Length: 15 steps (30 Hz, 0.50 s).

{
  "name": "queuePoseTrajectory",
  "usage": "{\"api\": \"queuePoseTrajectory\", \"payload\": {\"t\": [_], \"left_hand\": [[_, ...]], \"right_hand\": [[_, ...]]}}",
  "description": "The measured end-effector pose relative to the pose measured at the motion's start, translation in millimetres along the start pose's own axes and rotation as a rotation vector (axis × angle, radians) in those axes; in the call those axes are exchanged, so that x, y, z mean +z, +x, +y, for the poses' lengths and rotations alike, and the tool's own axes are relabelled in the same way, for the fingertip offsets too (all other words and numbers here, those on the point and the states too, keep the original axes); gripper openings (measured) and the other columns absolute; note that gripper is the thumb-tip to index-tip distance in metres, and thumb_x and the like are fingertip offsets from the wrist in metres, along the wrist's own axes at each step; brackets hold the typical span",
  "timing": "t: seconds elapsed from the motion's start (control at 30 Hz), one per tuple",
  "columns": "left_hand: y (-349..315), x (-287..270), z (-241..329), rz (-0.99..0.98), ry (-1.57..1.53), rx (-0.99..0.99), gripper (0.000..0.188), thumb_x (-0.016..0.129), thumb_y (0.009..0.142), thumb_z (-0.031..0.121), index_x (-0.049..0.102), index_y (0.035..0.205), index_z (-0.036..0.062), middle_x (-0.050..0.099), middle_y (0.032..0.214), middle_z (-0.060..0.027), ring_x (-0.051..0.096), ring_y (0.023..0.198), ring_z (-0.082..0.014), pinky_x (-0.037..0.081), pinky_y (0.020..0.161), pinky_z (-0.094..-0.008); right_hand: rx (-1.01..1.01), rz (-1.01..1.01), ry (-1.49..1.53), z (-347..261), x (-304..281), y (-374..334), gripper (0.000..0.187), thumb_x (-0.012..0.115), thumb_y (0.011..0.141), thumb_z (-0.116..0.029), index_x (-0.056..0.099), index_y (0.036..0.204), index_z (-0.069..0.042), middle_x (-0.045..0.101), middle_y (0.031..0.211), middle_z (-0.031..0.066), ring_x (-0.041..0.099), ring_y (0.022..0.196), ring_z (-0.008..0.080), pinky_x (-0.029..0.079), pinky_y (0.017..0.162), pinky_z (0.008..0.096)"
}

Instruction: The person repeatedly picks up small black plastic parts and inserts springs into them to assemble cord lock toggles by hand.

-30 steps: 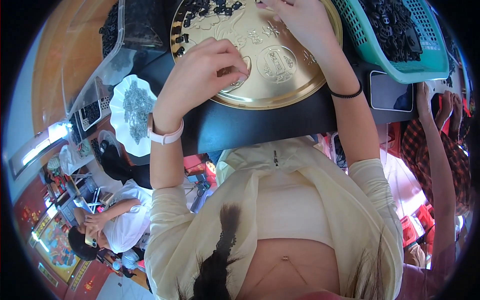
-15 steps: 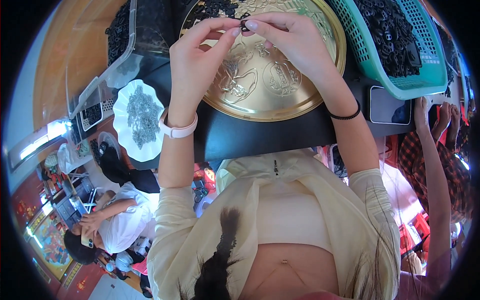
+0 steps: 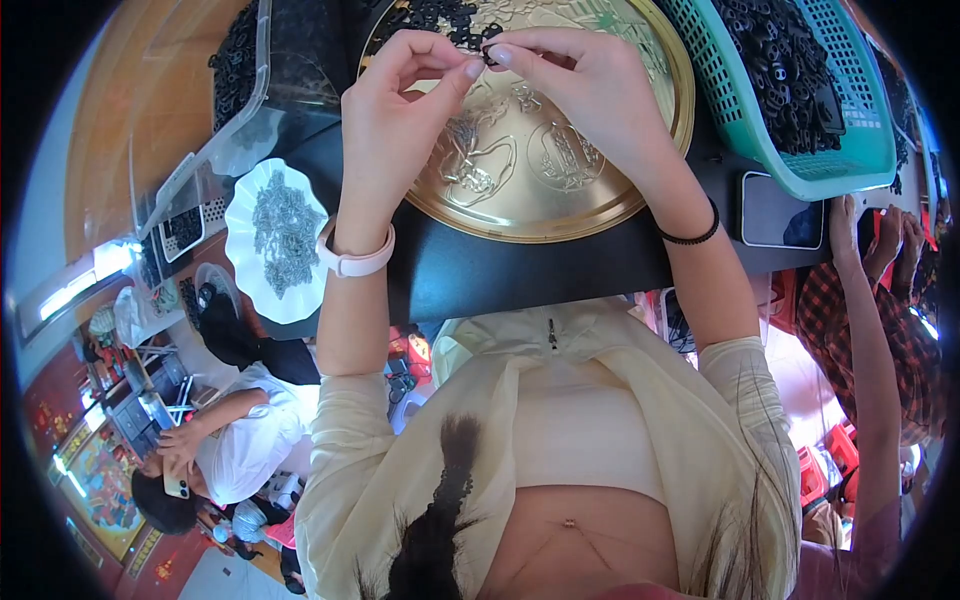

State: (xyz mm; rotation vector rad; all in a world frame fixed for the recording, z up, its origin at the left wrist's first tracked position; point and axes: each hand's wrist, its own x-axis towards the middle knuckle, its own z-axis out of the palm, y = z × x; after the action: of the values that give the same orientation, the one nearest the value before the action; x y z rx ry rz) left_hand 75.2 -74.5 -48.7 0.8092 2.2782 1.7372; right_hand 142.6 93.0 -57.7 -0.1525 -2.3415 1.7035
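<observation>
Above the upper part of the round gold tray [image 3: 520, 213], both hands meet at a small black piece [image 3: 490, 53]. The right hand [image 3: 600, 95] grasps it between thumb and forefinger. The left hand [image 3: 385, 125] has its thumb and forefinger drawn together just beside it; I cannot tell whether they grip anything. Raised characters decorate the tray, some inside a circular medallion [image 3: 565, 157], too blurred to read. More black pieces [image 3: 435, 17] lie near its far edge. A white scalloped dish [image 3: 237, 245] of small clear or silvery parts [image 3: 287, 232] sits to the left; a green basket [image 3: 815, 182] of black parts [image 3: 790, 85] stands right. 1 second ago, the hands were apart, the left low over the tray; now the 2 nearly touch.
</observation>
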Motion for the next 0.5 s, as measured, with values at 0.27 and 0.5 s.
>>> {"api": "queuePoseTrajectory", "payload": {"t": [0.27, 0.5], "left_hand": [[-0.6, -0.4, 7.1, -0.01, -0.161, -0.099, 0.018, 0.068, 0.081, 0.008, 0.056, 0.094, 0.0032, 0.062, 0.089, -0.0014, 0.059, 0.082, -0.0067, 0.051, 0.06, -0.0189], [-2.0, 1.5, 7.1, -0.003, -0.137, -0.093, 0.018, 0.067, 0.081, 0.007, 0.056, 0.094, 0.0032, 0.062, 0.088, -0.0014, 0.059, 0.082, -0.0065, 0.051, 0.06, -0.0187]], "right_hand": [[0.046, -0.001, 0.122, 0.4, 1.3, 0.7, 0.025, 0.065, 0.082, -0.024, 0.069, 0.098, -0.005, 0.067, 0.075, 0.0083, 0.058, 0.063, 0.0078, 0.045, 0.057, 0.0222], [-0.015, 0.02, 0.029, 0.5, 0.5, -0.7, 0.024, 0.064, 0.081, -0.023, 0.069, 0.098, -0.007, 0.067, 0.075, 0.01, 0.061, 0.063, 0.012, 0.046, 0.058, 0.0238]]}}
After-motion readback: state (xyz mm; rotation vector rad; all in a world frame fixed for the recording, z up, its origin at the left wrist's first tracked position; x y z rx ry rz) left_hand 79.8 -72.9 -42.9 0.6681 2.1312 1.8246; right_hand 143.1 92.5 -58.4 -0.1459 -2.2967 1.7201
